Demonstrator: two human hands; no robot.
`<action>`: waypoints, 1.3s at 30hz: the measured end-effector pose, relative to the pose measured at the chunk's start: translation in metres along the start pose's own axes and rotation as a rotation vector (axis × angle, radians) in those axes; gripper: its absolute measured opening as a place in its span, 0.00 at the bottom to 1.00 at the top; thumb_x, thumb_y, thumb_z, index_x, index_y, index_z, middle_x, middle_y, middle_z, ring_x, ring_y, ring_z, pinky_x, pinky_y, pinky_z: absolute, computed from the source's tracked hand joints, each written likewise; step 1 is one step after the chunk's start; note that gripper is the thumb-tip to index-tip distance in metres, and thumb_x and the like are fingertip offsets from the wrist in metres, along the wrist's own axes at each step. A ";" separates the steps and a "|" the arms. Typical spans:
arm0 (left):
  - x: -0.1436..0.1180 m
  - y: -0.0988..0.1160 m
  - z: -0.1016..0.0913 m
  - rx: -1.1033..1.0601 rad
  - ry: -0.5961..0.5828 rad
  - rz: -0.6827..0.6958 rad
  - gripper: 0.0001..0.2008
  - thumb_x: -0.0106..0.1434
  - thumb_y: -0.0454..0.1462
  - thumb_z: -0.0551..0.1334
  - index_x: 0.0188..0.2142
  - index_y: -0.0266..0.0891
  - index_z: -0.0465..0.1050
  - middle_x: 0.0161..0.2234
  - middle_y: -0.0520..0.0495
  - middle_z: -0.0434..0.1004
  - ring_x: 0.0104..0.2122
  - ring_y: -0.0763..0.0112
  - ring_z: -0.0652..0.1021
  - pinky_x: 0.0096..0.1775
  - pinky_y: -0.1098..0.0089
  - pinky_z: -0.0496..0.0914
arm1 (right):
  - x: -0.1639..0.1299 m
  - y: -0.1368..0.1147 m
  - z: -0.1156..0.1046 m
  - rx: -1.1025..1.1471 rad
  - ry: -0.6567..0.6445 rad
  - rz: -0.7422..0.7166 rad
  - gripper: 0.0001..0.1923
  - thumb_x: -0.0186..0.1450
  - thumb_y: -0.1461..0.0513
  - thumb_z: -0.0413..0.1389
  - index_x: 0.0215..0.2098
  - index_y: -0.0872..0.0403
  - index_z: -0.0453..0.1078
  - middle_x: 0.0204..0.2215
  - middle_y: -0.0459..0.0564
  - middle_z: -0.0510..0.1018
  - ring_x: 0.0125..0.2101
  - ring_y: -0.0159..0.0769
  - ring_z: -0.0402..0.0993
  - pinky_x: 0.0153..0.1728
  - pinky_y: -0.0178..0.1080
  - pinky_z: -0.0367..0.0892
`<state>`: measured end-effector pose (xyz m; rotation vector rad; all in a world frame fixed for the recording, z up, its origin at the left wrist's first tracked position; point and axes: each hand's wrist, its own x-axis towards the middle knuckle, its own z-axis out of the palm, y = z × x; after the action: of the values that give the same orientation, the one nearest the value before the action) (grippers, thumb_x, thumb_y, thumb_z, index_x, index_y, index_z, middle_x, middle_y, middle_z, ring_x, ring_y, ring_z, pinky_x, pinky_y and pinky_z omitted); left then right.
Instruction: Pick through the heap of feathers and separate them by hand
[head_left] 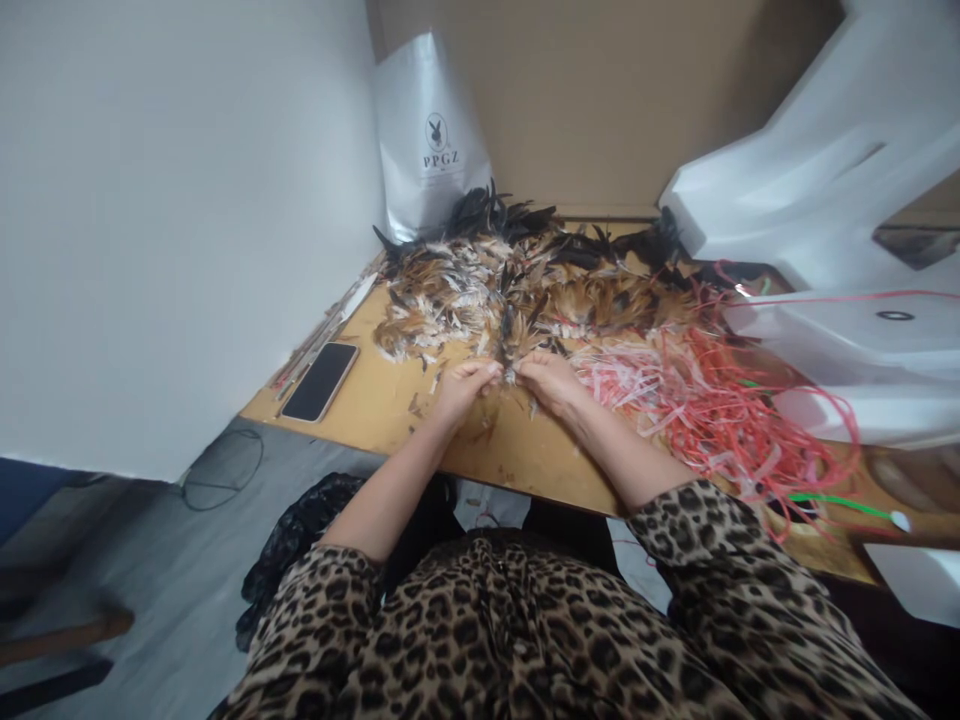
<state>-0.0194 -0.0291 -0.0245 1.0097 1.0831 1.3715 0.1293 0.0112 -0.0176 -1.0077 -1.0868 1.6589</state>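
My left hand (466,388) is closed in a pinch near the table's front edge; whatever lies between its fingertips is too small to make out. Close beside it, my right hand (549,380) pinches at the pale base of some dark feathers (508,335). The two sets of fingertips are a short gap apart. Beyond both hands spreads a heap of brown and white feathers (450,285), with black feathers (487,212) at its back. Pink and red plastic strips (697,400) lie in a tangle to the right of my right hand.
A smartphone (321,382) lies at the left end of the yellow table (517,455). Behind the feathers stands a white printed bag (427,130). White foam pieces (840,330) crowd the right side. A white wall (172,200) bounds the left. A black plastic bag (300,530) is below the table.
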 end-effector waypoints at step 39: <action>-0.005 -0.004 -0.003 0.265 -0.065 -0.217 0.10 0.41 0.37 0.69 0.24 0.33 0.74 0.17 0.53 0.72 0.17 0.80 0.69 0.24 0.76 0.66 | -0.012 -0.010 0.003 -0.700 -0.228 -0.106 0.13 0.51 0.55 0.57 0.20 0.57 0.71 0.13 0.41 0.67 0.16 0.23 0.54 0.17 0.30 0.49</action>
<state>-0.0211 -0.0342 -0.0295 1.0831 1.3089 1.0321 0.1319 0.0018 -0.0055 -1.1720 -1.9158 1.3425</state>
